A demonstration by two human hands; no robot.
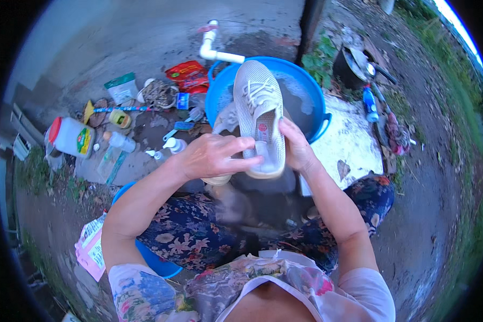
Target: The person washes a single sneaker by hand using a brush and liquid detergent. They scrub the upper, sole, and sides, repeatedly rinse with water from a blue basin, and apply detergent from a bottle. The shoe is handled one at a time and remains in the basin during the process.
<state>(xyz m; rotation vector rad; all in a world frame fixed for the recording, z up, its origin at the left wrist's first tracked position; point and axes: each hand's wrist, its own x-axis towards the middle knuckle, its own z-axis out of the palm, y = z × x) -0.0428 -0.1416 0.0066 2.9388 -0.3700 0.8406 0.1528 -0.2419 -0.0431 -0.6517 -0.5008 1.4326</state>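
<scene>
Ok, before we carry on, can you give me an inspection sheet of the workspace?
Surface: bare ground, with a pale slab to the right of the basin.
Job's things: a pale mesh laced shoe, toe pointing away from the person; a blue basin with foamy water beyond it.
Clutter: at left, a red-lidded tub, a pump bottle, a blue brush and a red bag; at right, a blue bottle.
Hands: right hand grips the shoe's right side; left hand has fingers at the heel opening, its grip unclear.
Cables: nothing seen.
Surroundings: a wall, a white pipe and green plants.
</scene>
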